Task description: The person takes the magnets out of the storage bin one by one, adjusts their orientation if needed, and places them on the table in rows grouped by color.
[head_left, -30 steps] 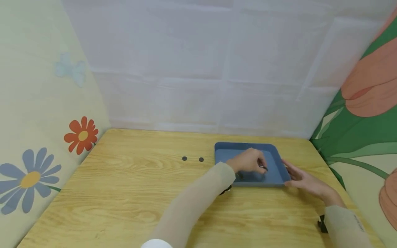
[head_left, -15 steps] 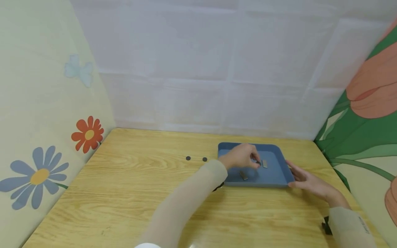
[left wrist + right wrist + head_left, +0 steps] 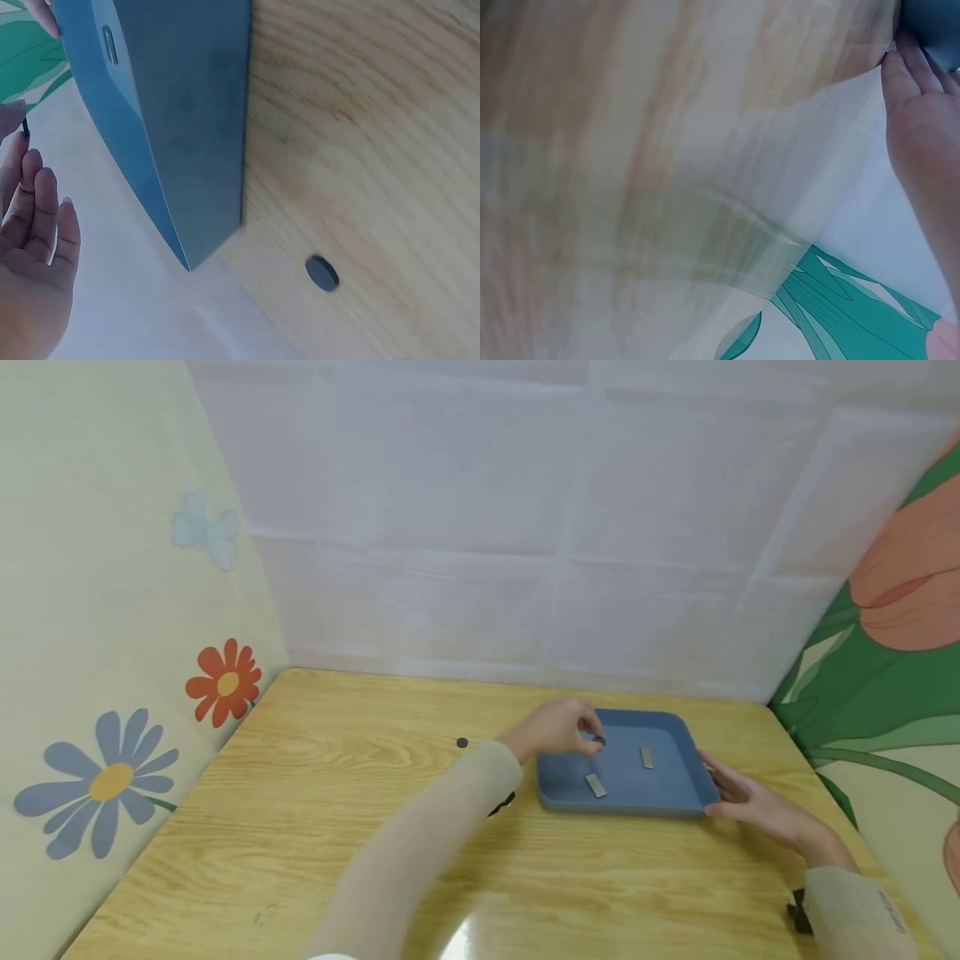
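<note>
My left hand (image 3: 558, 727) is over the left part of the blue tray (image 3: 637, 811), pinching a small dark piece (image 3: 600, 741) between thumb and fingertips. The left wrist view shows that piece (image 3: 25, 126) nearly edge-on, thin and black. Two small silvery rectangular blocks lie apart on the tray floor, one toward the front left (image 3: 596, 785) and one farther right (image 3: 647, 758). My right hand (image 3: 757, 808) touches the tray's right side with extended fingers, thumb near the front right corner. In the right wrist view, its fingers (image 3: 915, 67) meet the tray wall.
A black disc (image 3: 462, 742) lies on the wood-grain table (image 3: 360, 777), left of the tray. The left wrist view has a black disc (image 3: 322, 273) on the table near the tray's corner. A white sheet (image 3: 420, 527) hangs behind; flowered panels flank both sides.
My left hand has moved left across the tray with the dark piece, uncovering both silvery blocks. The table disc nearer the tray is now hidden behind it. My right hand keeps its place.
</note>
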The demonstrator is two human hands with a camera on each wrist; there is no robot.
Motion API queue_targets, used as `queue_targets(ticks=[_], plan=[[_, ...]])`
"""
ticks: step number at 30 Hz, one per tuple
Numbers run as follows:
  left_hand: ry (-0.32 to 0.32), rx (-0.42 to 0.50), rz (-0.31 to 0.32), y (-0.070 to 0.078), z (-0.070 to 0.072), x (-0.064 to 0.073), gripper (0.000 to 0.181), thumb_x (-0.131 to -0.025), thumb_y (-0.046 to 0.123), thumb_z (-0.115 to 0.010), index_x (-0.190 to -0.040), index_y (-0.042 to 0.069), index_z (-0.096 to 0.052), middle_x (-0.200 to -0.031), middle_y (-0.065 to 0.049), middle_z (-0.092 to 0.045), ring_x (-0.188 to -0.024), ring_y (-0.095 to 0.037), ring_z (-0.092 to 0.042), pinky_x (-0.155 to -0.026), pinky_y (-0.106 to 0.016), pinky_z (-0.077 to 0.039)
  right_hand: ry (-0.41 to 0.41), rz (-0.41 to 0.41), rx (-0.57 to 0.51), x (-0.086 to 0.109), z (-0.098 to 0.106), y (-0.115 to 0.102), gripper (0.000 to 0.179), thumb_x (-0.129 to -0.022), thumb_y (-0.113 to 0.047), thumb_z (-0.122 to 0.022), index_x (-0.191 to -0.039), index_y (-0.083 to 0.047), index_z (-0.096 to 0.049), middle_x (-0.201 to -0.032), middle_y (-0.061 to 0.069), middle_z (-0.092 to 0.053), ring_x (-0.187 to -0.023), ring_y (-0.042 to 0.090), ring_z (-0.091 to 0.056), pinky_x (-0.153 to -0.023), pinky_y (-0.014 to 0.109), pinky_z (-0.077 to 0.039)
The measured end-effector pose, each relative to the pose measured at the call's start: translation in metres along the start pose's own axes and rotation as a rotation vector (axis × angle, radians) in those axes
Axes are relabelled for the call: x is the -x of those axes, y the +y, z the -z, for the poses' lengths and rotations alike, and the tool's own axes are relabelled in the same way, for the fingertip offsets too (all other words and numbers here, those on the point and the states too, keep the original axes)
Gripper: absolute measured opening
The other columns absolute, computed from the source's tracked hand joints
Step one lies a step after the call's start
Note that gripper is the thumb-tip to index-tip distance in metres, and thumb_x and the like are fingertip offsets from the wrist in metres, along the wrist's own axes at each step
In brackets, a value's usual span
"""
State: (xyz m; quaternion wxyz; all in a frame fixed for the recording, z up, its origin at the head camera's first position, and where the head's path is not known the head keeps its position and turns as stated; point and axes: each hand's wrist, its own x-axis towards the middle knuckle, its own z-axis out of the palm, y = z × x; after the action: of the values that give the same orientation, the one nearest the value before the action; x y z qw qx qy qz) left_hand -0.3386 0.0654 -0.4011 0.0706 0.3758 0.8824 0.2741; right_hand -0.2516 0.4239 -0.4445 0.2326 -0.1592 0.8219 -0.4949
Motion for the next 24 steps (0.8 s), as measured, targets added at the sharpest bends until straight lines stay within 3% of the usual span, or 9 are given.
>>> queue_targets(ticks=[11, 22, 24], plan=[[0.06, -0.01, 0.024, -0.021, 0.018, 0.019, 0.013, -0.094, 0.025, -0.078, -0.102, 0.015, -0.079, -0.109, 0.0, -0.067, -0.1, -0.013, -0.066, -0.088, -0.024, -0.057, -0.007, -0.015, -0.007, 0.001, 0.002, -0.001, 0.089, -0.104, -0.009, -0.057, -0.165, -0.006, 0.008, -0.166, 0.034, 0.017, -0.144, 0.068, 0.01, -0.091, 0.002, -0.038], [0.096, 0.004, 0.086, -0.04, 0.035, 0.043, 0.014, -0.093, 0.022, -0.078, -0.104, 0.014, -0.078, -0.112, -0.005, -0.071, -0.109, -0.024, -0.068, -0.095, -0.036, -0.057, -0.026, -0.03, -0.023, -0.001, 0.002, 0.001, 0.089, -0.105, -0.01, -0.056, -0.164, -0.006, 0.01, -0.166, 0.034, 0.019, -0.144, 0.067, 0.011, -0.09, 0.003, -0.04], [0.102, 0.009, 0.088, -0.042, 0.038, 0.048, 0.014, -0.093, 0.022, -0.078, -0.103, 0.014, -0.078, -0.111, -0.005, -0.071, -0.107, -0.023, -0.066, -0.095, -0.037, -0.057, -0.022, -0.033, -0.018, 0.0, 0.002, 0.001, 0.089, -0.105, -0.01, -0.056, -0.165, -0.007, 0.01, -0.166, 0.034, 0.019, -0.15, 0.06, 0.008, -0.091, 0.002, -0.04]])
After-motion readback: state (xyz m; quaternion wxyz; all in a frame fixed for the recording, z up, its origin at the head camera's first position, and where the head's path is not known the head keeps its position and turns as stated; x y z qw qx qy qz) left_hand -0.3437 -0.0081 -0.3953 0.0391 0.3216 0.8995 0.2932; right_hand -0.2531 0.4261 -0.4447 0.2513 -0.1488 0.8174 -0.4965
